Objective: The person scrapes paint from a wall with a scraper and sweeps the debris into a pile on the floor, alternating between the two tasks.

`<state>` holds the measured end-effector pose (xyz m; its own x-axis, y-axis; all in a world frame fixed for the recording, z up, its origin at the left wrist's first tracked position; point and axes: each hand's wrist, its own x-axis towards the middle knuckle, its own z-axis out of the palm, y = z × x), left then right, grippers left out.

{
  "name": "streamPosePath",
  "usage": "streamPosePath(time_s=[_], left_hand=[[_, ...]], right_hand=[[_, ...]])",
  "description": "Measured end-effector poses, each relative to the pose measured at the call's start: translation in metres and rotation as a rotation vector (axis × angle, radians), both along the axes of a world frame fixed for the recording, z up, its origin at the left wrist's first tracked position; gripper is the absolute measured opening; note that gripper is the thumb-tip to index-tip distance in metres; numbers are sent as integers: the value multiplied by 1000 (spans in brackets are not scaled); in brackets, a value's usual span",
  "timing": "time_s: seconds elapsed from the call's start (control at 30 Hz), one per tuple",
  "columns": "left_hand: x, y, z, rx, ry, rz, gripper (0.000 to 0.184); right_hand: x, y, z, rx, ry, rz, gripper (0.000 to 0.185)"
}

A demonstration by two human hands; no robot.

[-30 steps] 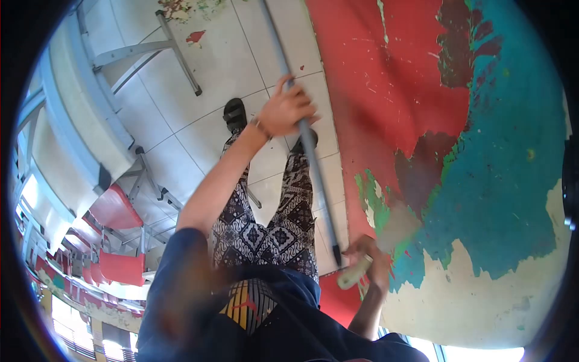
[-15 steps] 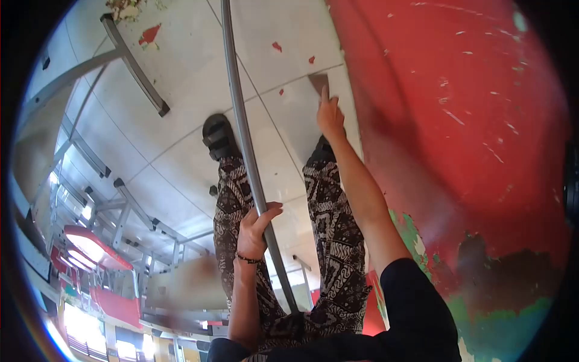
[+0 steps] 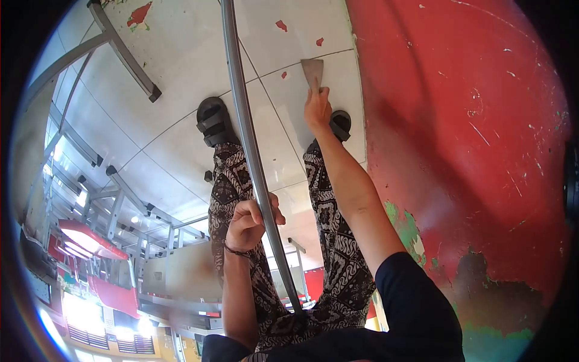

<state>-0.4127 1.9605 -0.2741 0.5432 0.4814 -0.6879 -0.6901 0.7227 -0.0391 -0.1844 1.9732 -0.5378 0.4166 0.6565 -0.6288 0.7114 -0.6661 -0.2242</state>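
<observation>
My right hand (image 3: 318, 108) grips a scraper (image 3: 313, 70) with a wide flat blade, above the tiled floor near the base of the red wall. The blade points away from me and is apart from the wall. My left hand (image 3: 248, 224) is curled around a long grey metal pole (image 3: 242, 114), with some fingertips showing on its right side. This pole runs from the top of the view down between my legs; its far end is out of view.
The red wall (image 3: 446, 139) on the right has peeled patches showing green and brown. Paint flakes (image 3: 281, 26) lie on the floor tiles (image 3: 175, 84). Metal furniture legs (image 3: 129, 54) stand at the left, with red chairs (image 3: 96, 238) farther down.
My right hand has shifted slightly left, and the scraper has turned so its flat blade shows, farther from the wall. My left hand has changed its finger position on the pole.
</observation>
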Motion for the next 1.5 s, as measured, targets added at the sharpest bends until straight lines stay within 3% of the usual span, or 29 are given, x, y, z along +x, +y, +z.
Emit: streamPosePath(time_s=[0.13, 0.2, 0.23, 0.37, 0.6, 0.67, 0.8, 0.83, 0.9, 1.0, 1.2, 1.3, 1.4, 1.5], left_hand=[[7, 1, -4, -55, 177, -5, 18], [15, 7, -2, -61, 229, 6, 46], [15, 5, -1, -94, 180, -14, 56], [16, 3, -4, -33, -46, -57, 66], [24, 1, -5, 4, -147, -102, 50], [24, 1, -5, -3, -144, -81, 43], [23, 4, -6, -2, -155, -79, 41], [21, 6, -6, -1, -149, -95, 40], [19, 7, -5, 2, -143, -107, 40], [16, 11, -5, -8, -120, -154, 42], [12, 13, -9, 15, -143, -152, 38], [11, 13, -7, 6, -130, -148, 39], [11, 4, -8, -26, -130, -115, 41], [11, 3, -7, 7, -99, -141, 44]], right_hand=[[15, -7, -10, 51, 5, 49, 47], [30, 17, -25, 100, -4, 76, 44], [38, 38, -25, 127, -33, 84, 44], [66, 66, -26, 145, -22, 242, 47], [60, 40, -5, -67, 52, 340, 43], [36, 87, -8, -10, 70, 426, 43], [1, 195, -3, 421, 28, 321, 43], [-3, 215, 3, 418, 36, 319, 43], [-9, 236, 14, 595, -35, 267, 33], [-4, 167, 7, 449, 76, 192, 43], [-25, -69, 14, -92, 118, 198, 48], [-40, -79, -1, -89, 112, 116, 48], [-35, 0, -21, 197, 38, 148, 46], [-28, 60, 2, 411, 23, 76, 43]])
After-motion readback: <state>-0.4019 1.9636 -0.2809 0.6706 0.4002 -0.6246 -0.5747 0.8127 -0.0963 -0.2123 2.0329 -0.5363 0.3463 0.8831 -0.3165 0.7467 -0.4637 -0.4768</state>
